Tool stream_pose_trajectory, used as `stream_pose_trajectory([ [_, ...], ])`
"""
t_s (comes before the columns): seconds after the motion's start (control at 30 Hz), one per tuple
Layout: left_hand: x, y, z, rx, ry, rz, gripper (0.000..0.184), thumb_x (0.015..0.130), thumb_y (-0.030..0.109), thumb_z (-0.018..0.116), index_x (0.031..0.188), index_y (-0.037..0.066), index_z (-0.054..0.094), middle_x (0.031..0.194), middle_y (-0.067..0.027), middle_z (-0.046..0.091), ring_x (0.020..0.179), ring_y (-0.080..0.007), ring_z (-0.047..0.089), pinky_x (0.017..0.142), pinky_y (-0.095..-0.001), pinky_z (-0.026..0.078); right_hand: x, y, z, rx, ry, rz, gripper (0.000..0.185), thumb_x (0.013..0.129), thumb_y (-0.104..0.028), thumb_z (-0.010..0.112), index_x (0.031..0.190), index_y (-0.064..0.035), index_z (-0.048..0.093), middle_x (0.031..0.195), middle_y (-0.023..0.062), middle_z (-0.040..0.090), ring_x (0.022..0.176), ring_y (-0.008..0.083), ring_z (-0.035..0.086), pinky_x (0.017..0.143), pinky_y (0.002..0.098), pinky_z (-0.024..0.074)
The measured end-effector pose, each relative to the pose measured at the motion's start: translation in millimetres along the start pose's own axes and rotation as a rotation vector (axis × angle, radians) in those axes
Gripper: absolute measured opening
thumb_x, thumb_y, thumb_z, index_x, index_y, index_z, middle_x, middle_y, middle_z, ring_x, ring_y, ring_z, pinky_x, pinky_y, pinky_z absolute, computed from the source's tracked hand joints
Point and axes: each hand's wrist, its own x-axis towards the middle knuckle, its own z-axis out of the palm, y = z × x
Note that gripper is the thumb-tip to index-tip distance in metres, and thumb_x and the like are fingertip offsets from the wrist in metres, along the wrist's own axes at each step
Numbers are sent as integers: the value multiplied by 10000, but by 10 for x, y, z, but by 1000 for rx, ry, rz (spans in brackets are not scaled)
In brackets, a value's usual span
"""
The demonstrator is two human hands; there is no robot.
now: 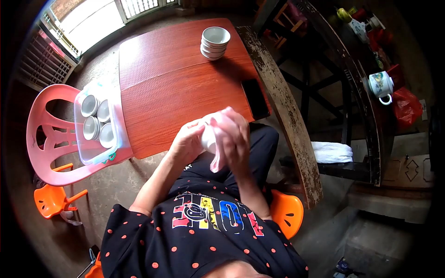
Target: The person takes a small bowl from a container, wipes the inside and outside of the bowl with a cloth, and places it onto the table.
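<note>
Above my lap, near the front edge of the red table (185, 92), my left hand (187, 137) is closed on a small white bowl (208, 140). My right hand (236, 141) is closed on a pink cloth (221, 124), pressed against the bowl, and a corner of the cloth hangs below. A stack of several white bowls (216, 37) stands at the table's far side. On the left, a clear plastic bin (121, 134) holds several more bowls (106, 135) lying on their sides. My fingers and the cloth hide part of the bowl in my hands.
A black phone (255, 98) lies at the table's right edge, beside a worn wooden bench (296, 134). The bin rests on a pink chair (41, 134). Orange stools (286, 214) stand low on both sides. A white towel (332, 152) and a white mug (381, 85) are at right.
</note>
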Motion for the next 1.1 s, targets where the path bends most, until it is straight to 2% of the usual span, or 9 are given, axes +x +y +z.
stream_pose_trajectory([
  [0.17,-7,-35,-18,-366,43,-158,440,940,308,511,1236,-18,506,1196,-147,587,1086,-258,565,937,-410,453,-395,-31,187,-139,89,-67,247,825,-153,614,1065,-93,611,1249,191,509,1140,410,492,961,485,401],
  [0.4,-65,26,64,207,12,22,312,826,188,659,1078,22,581,1022,-88,636,931,-185,631,802,-352,539,87,37,-65,216,-177,271,248,823,-166,576,1007,-7,627,917,134,617,821,273,633,744,356,508],
  [0.57,-53,7,25,222,-14,88,397,838,203,660,1126,-54,571,1059,-100,643,950,-142,602,873,-287,458,-270,114,262,154,232,153,672,744,-532,655,1109,22,543,1024,173,620,931,285,625,821,369,494],
  [0.7,-95,55,161,677,-16,-27,312,868,162,617,1102,-41,579,956,-69,655,850,-129,617,778,-278,495,194,-16,-152,530,-152,721,339,811,-337,642,782,0,620,682,113,620,695,264,637,683,371,498],
  [0.77,-88,76,359,950,-66,54,187,847,115,600,984,-14,602,849,2,618,774,-57,543,680,-211,451,352,-88,-140,-211,-181,111,337,812,-219,654,584,-29,494,548,115,512,484,276,509,511,369,406],
  [0.93,-51,18,116,435,-58,37,267,806,167,710,994,2,615,907,-27,625,848,-96,586,768,-250,477,-195,378,37,357,115,490,308,885,-269,579,668,-58,523,613,52,557,515,174,541,514,328,433],
  [1.03,-32,16,102,409,-44,11,290,794,174,714,1004,0,616,913,-27,626,865,-110,587,812,-261,467,-494,678,304,1640,454,1138,279,931,-324,508,883,-54,560,727,15,596,638,143,588,614,308,496],
  [1.07,-30,29,113,443,-14,-14,296,791,176,715,1007,-1,616,916,-26,626,871,-114,588,821,-263,464,-641,860,350,1640,401,1049,297,942,-318,496,914,-34,577,747,20,608,729,126,610,645,305,494],
  [1.1,-33,39,142,527,-11,-47,308,797,174,704,1021,-14,610,893,-21,624,866,-103,579,781,-244,463,-365,367,306,692,531,776,312,945,-315,497,853,-35,602,704,15,603,658,109,591,618,297,488],
])
